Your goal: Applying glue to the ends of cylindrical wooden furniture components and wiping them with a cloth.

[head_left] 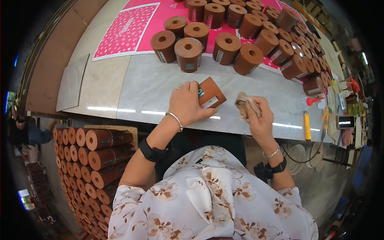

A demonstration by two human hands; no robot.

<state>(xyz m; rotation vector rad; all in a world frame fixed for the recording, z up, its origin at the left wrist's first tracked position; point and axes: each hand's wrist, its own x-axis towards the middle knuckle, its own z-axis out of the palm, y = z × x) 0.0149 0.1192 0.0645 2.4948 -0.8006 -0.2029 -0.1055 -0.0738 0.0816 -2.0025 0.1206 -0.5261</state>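
Matt brown cylinder point(211, 93), glossy marble tabletop point(152, 92)

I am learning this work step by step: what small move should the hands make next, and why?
Probably bring the right hand with its crumpled cloth over to the brown cylinder and wipe it. The left hand already holds that cylinder lying on the table, and the cloth is close beside it but not touching.

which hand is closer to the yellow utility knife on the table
Right. The right hand, clutching a cloth, sits just left of the knife; the left hand is farther left.
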